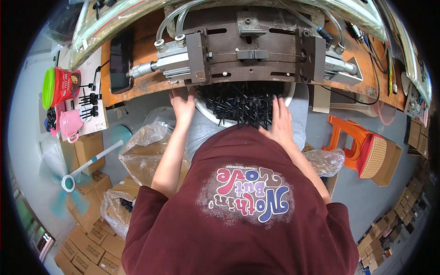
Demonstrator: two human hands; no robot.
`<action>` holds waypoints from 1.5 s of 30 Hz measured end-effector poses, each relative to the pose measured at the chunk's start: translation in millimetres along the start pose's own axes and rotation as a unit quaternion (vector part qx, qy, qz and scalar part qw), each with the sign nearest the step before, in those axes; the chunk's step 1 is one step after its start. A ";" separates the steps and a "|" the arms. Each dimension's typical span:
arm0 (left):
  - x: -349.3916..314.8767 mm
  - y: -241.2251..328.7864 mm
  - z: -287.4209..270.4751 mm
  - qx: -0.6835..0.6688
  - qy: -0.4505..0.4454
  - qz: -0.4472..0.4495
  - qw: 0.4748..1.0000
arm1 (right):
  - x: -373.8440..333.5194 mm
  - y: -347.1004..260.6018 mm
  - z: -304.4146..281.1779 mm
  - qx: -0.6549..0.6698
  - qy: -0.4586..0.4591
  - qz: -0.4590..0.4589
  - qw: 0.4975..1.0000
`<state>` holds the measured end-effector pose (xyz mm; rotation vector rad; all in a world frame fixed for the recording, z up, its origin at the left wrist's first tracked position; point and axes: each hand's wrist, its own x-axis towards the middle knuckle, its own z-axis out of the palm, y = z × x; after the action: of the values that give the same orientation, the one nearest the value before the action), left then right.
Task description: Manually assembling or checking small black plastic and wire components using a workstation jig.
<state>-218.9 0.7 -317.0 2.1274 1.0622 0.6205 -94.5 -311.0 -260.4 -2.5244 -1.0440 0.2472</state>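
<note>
A white round basin full of thin black plastic parts rests on my lap, its far side under the bench edge. My left hand is at the basin's left rim, thumb and fingers apart; its fingertips reach the bench edge and are partly hidden. On the right side of the heap lies my right hand, fingers stretched forward and thumb spread toward the black parts. Neither hand shows anything held. Just beyond, a dark metal fixture with a pneumatic cylinder on the left sits on the wooden bench.
A phone lies on the bench at left. Further left are a red tub, a pink cup and a fan. Plastic-lined cartons stand beside my left arm. An orange stool is at right.
</note>
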 end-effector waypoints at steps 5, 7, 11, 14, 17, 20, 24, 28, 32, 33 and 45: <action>13.2 -21.7 17.4 0.059 -0.126 0.003 0.990 | 34.9 -3.2 39.6 0.077 0.027 0.021 0.996; 15.3 -24.0 14.6 0.035 -0.152 -0.014 0.988 | 44.4 -2.0 58.5 0.061 0.056 0.036 0.996; 14.8 -32.9 14.2 0.085 -0.150 0.018 0.985 | 70.4 -13.8 70.5 -0.044 0.076 0.011 0.996; 10.8 -36.1 14.1 0.067 -0.107 0.073 0.989 | 94.2 -21.1 71.0 -0.010 0.011 0.113 0.994; 10.4 -12.4 4.1 0.060 -0.184 -0.015 0.981 | 104.1 -26.8 50.5 -0.018 -0.014 0.145 0.989; 2.6 4.2 -1.6 0.077 -0.203 -0.038 0.975 | 97.6 -15.6 37.5 -0.017 -0.025 0.122 0.992; -14.1 -14.1 3.1 0.119 -0.171 -0.024 0.978 | 77.4 -3.3 1.0 0.030 -0.091 0.088 0.991; -16.4 -11.7 3.1 0.088 -0.198 -0.068 0.974 | 38.0 13.2 -13.2 0.116 0.074 0.040 0.990; -18.4 6.1 -2.8 0.061 -0.188 -0.100 0.975 | 6.4 22.9 -16.2 0.134 0.195 0.057 0.970; -17.3 7.3 -3.7 0.059 -0.186 -0.109 0.975 | -1.7 23.9 -14.4 0.140 0.173 0.048 0.974; -3.5 6.8 -6.8 0.136 -0.223 -0.110 0.959 | -0.7 2.9 21.1 0.341 -0.190 -0.207 0.897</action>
<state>-221.9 -2.8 -307.9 2.1890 1.1464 -0.1210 -99.7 -307.2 -280.7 -1.6153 -1.3183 0.8402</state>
